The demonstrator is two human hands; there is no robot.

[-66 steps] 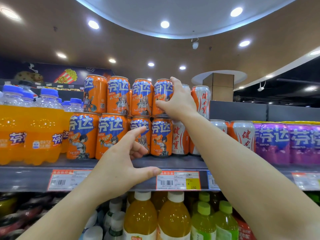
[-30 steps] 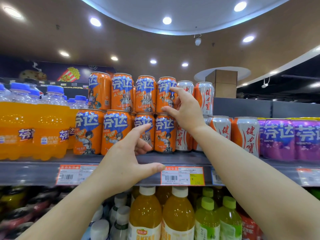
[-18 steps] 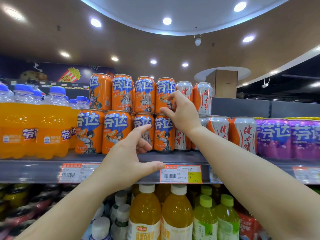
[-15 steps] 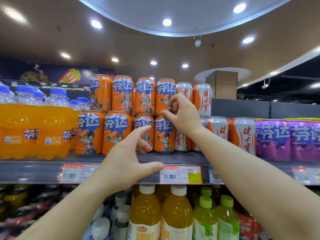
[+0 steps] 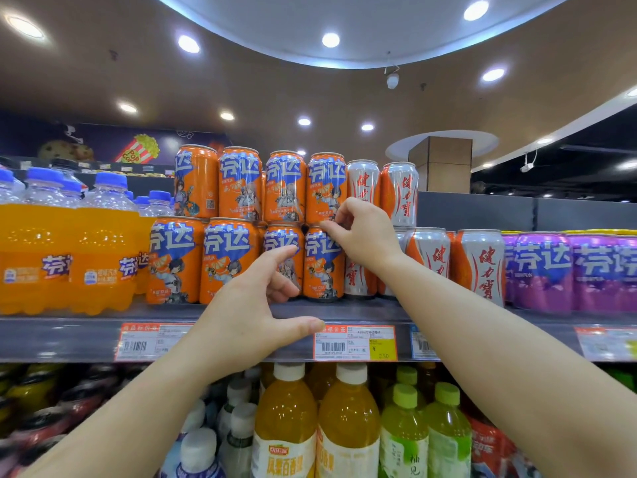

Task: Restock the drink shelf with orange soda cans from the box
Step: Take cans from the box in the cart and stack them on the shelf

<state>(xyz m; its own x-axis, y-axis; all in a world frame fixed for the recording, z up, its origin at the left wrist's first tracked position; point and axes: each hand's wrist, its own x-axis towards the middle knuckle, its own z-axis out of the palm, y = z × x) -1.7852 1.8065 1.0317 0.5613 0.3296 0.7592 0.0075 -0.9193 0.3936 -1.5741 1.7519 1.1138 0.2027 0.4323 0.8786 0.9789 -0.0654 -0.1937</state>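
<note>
Recessed ceiling lights shine over a shop aisle, seen from the head camera, where a grey drink shelf (image 5: 362,310) carries orange soda cans (image 5: 238,222) stacked in two tiers, four across in each tier. To their left stand orange soda bottles (image 5: 69,250) with blue caps; to their right are silver-and-red cans (image 5: 427,257), then purple cans (image 5: 565,270). Price tags (image 5: 355,342) run along the shelf's front edge, and yellow and green bottles (image 5: 348,422) fill the shelf below.

The right hand (image 5: 362,234) reaches in from the right, its fingertips (image 5: 327,225) pinched at the seam where the rightmost upper orange can (image 5: 325,186) sits on the rightmost lower one (image 5: 322,267); it touches the cans but its grip does not wrap around either. The left hand (image 5: 251,312) hovers in front of the lower tier with its grip released, thumb and fingers spread wide, holding nothing. No box shows in this view.
</note>
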